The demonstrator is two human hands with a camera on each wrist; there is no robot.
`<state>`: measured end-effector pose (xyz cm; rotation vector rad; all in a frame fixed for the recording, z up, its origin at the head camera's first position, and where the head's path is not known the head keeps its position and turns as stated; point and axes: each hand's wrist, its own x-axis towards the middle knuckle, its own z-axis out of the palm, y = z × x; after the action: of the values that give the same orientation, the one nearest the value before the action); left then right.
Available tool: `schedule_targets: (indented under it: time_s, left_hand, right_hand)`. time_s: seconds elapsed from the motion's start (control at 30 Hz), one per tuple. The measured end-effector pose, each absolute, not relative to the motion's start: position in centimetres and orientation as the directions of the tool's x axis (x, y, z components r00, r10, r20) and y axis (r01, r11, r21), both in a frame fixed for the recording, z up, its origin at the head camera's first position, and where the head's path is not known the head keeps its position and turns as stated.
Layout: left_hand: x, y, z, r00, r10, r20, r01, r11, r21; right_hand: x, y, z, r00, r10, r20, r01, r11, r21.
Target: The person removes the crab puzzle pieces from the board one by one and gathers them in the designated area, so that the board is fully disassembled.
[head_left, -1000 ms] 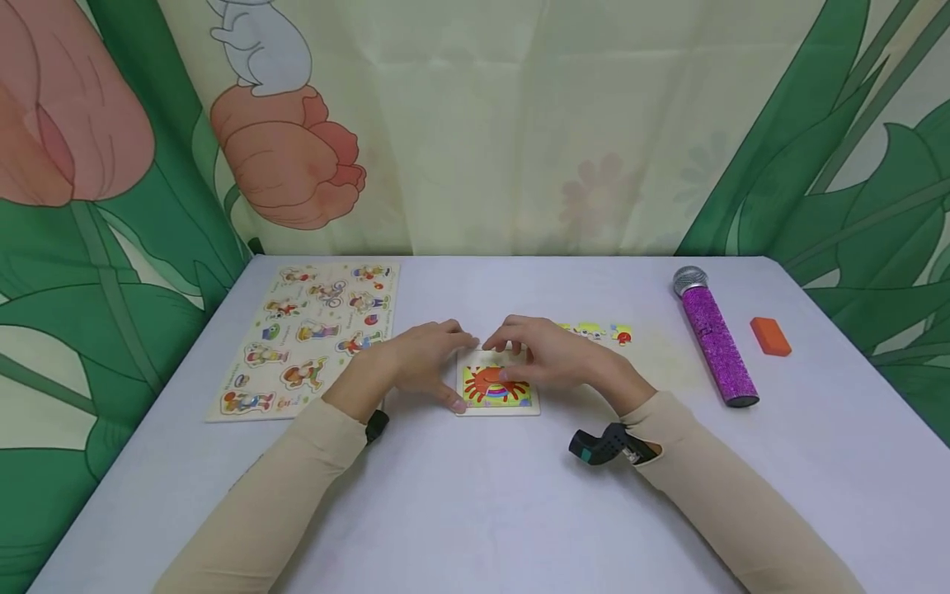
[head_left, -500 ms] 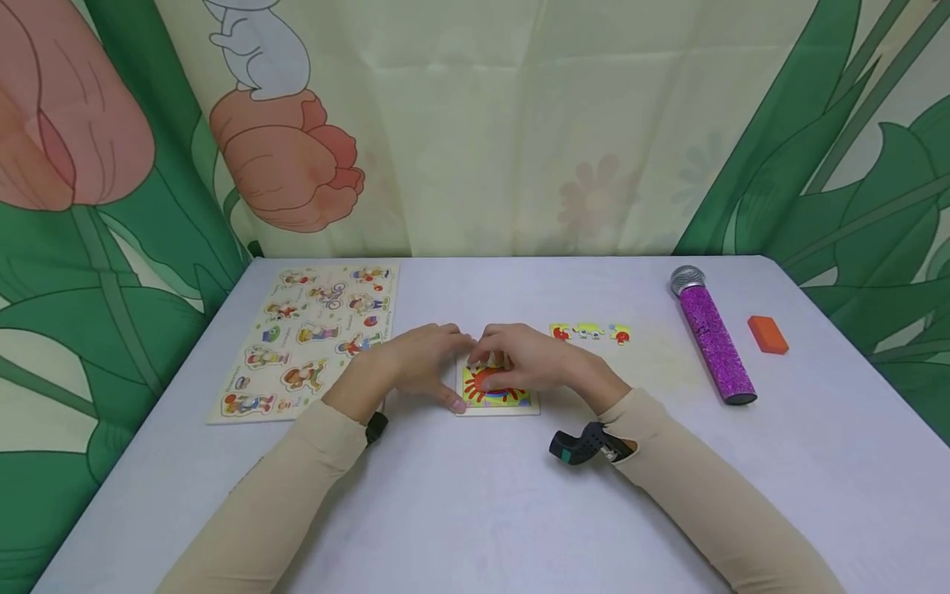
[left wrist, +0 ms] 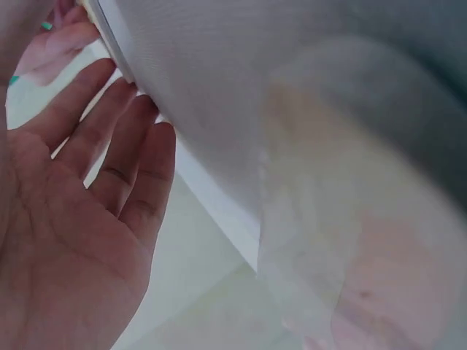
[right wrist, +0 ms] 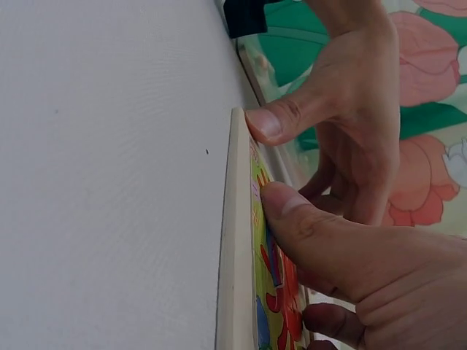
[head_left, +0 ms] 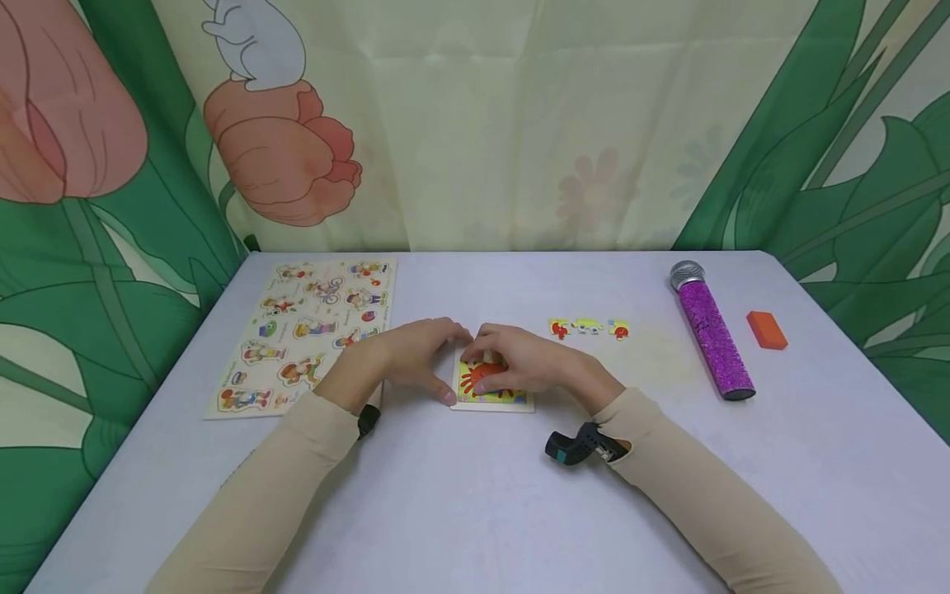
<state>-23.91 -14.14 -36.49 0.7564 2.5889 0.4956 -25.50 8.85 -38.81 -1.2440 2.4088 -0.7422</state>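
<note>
A small framed board point(head_left: 493, 407) with a red crab picture point(head_left: 486, 375) lies flat on the table between both hands. Along its left side is my left hand point(head_left: 419, 355), thumb at the near left corner and fingers near the far one; the left wrist view shows those fingers point(left wrist: 128, 138) fairly straight, tips at the board's edge. My right hand point(head_left: 530, 360) bends over the picture, thumb and curled fingers pinching at a piece in it. In the right wrist view the right thumb point(right wrist: 299, 219) rests on the picture point(right wrist: 281, 292); the fingers hide its upper part.
Three small puzzle pieces point(head_left: 589, 327) lie in a row beyond my right hand. A large picture board point(head_left: 297, 330) is at the left, near my left forearm. Farther right are a purple microphone point(head_left: 714, 338) and an orange block point(head_left: 768, 330).
My right hand has moved left over the crab picture and its fingers have bent in, uncovering the row of small pieces. The left hand has stayed at the board's left side.
</note>
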Motion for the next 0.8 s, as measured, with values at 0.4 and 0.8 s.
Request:
schedule_targets:
  time_s: [0.4, 0.8]
  left_hand:
    - [-24.43, -14.12, -36.79, -0.789, 0.575, -0.215, 0.451, 0.781, 0.431]
    - [-24.48, -14.13, -36.94, -0.789, 0.565, -0.242, 0.431, 0.789, 0.438]
  right_hand:
    - [-25.62, 8.68, -38.72, -0.571, -0.817, -0.081, -0.628, 0.499, -0.597]
    - [-25.35, 8.69, -38.82, -0.574, -0.81, -0.12, -0.581, 0.505, -0.638]
